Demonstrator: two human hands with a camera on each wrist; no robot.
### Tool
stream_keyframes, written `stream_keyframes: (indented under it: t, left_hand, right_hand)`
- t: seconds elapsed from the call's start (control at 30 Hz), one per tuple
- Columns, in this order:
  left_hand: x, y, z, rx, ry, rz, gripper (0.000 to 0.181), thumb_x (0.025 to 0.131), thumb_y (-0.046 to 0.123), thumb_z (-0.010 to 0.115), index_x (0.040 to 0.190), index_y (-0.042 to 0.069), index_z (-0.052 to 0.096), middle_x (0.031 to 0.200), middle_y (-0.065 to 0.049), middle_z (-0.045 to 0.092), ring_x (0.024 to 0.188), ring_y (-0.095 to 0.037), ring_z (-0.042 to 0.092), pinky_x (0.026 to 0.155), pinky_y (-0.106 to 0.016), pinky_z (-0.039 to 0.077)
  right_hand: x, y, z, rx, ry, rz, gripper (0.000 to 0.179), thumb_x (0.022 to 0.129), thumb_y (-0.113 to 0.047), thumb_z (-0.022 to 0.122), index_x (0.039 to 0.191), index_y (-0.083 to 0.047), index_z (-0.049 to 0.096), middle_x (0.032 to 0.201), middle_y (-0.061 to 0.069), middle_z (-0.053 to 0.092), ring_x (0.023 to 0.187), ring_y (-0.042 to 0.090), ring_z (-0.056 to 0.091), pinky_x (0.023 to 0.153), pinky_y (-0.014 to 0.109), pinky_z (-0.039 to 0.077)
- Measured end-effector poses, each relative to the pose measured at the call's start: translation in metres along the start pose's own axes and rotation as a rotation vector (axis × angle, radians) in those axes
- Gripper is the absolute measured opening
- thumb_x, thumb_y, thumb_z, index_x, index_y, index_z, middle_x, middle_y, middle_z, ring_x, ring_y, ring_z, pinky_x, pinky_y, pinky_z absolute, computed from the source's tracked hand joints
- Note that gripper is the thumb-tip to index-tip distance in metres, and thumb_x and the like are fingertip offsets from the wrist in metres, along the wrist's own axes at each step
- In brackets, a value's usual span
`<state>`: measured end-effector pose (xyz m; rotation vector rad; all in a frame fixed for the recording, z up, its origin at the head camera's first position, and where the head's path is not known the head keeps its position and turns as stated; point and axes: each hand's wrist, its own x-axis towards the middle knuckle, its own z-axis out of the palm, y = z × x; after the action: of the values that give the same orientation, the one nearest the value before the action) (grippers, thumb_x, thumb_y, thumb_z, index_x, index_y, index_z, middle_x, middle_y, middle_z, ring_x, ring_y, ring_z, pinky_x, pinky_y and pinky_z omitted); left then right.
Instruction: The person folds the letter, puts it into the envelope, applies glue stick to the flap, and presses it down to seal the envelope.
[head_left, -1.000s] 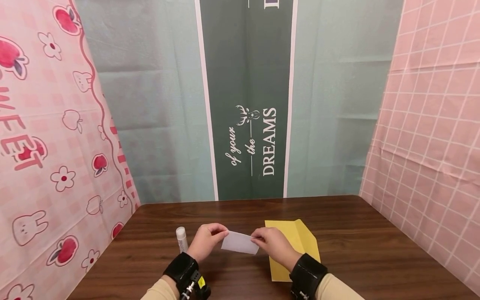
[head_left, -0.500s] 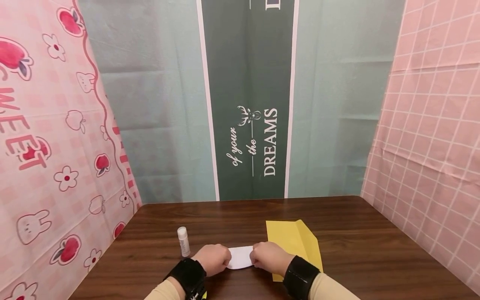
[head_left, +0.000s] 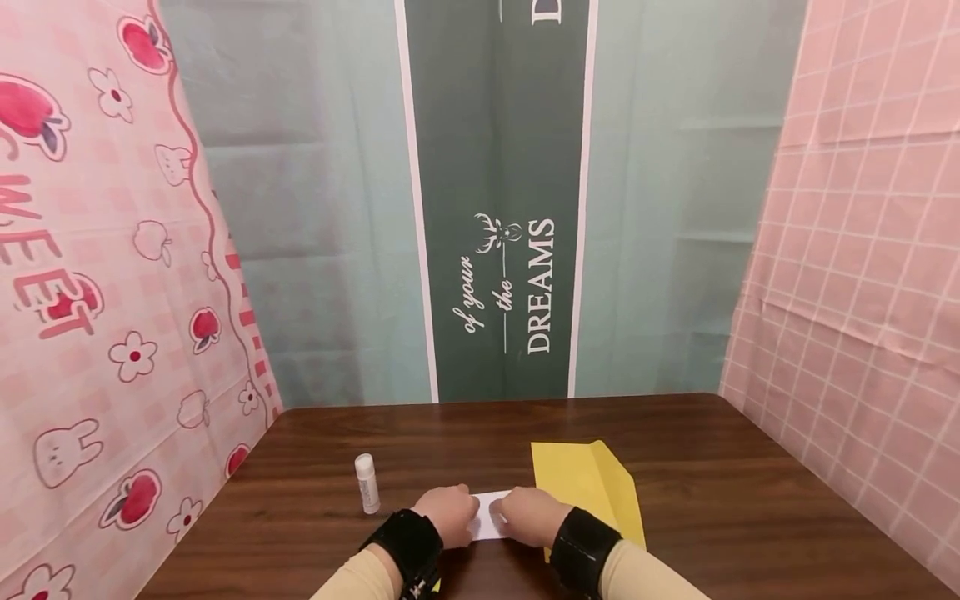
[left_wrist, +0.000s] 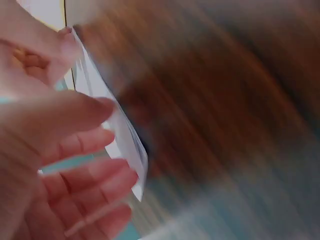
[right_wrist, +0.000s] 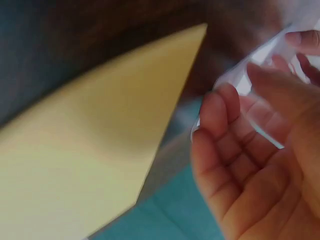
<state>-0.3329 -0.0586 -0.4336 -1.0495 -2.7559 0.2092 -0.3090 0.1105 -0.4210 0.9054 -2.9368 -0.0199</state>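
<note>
A small white sheet of paper [head_left: 486, 518] lies between the two hands near the front middle of the table. My left hand [head_left: 448, 515] pinches its left end, and in the left wrist view the thumb [left_wrist: 85, 112] is on one face with the fingers behind. At the opposite end, my right hand [head_left: 534, 515] holds the sheet between thumb and curled fingers. The paper looks folded into layers along its edge in the left wrist view. A folded yellow paper [head_left: 577, 471] lies under and beyond the right hand, and it fills much of the right wrist view.
A white glue stick [head_left: 367, 483] stands on the brown wooden table [head_left: 450, 433], left of the left hand. Behind the table hangs a green curtain [head_left: 502, 167]. Pink patterned cloths [head_left: 847, 275] close off both sides.
Both hands have brought the white paper down from its raised position to close over the table. They have since drawn nearer together, and less of the paper shows between them.
</note>
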Motion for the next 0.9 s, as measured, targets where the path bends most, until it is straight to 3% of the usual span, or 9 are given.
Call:
stream_keyframes:
  t: [0.1,0.23,0.4,0.53,0.67,0.9]
  left_hand:
    - [0.002,0.007,0.002,0.010,-0.014,-0.029,0.019,0.064,0.026,0.075,0.074,0.014,0.065,0.071,-0.001,0.053,0.058,-0.016,0.052,0.053,-0.031,0.045]
    - [0.004,0.008,0.004,-0.048,-0.070,-0.063,0.020,0.067,0.026,0.071,0.078,0.013,0.061,0.069,-0.003,0.057,0.060,-0.018,0.053,0.056,-0.032,0.045]
    - [0.008,0.008,0.003,-0.119,-0.153,-0.092,0.022,0.076,0.027,0.065,0.089,0.010,0.059,0.077,-0.006,0.064,0.071,-0.018,0.060,0.066,-0.031,0.048]
    - [0.010,0.012,-0.004,-0.159,-0.210,-0.159,0.034,0.081,0.029,0.062,0.105,0.005,0.062,0.091,-0.009,0.068,0.083,-0.018,0.063,0.074,-0.032,0.049]
    - [0.011,0.014,-0.007,-0.189,-0.234,-0.211,0.039,0.081,0.030,0.063,0.110,0.004,0.060,0.093,-0.010,0.067,0.081,-0.020,0.063,0.071,-0.034,0.050]
    - [0.014,0.013,-0.005,-0.175,-0.249,-0.183,0.045,0.085,0.035,0.059,0.120,0.007,0.057,0.101,-0.008,0.067,0.089,-0.020,0.063,0.075,-0.035,0.050]
  right_hand:
    - [-0.001,-0.007,0.003,-0.002,0.004,0.100,0.029,0.095,-0.025,0.050,0.083,-0.005,0.067,0.068,0.005,0.061,0.060,0.017,0.056,0.062,0.033,0.049]
    - [0.000,-0.014,0.002,0.047,-0.015,0.213,0.044,0.100,-0.029,0.039,0.087,0.000,0.070,0.076,0.009,0.065,0.071,0.022,0.062,0.070,0.037,0.050]
    - [0.002,-0.016,0.005,-0.039,-0.043,0.168,0.034,0.095,-0.028,0.050,0.111,-0.002,0.064,0.081,0.010,0.065,0.074,0.022,0.063,0.071,0.035,0.050]
    - [0.005,-0.018,0.006,-0.086,-0.063,0.147,0.038,0.091,-0.028,0.055,0.122,-0.005,0.057,0.085,0.011,0.065,0.076,0.022,0.063,0.069,0.035,0.050]
    - [0.008,-0.021,0.006,-0.043,-0.106,0.196,0.040,0.092,-0.028,0.052,0.125,-0.005,0.054,0.090,0.011,0.066,0.080,0.023,0.063,0.071,0.036,0.050]
    - [0.017,-0.022,0.005,-0.036,-0.192,0.277,0.046,0.091,-0.033,0.054,0.130,-0.009,0.052,0.102,0.009,0.066,0.091,0.023,0.063,0.078,0.040,0.049]
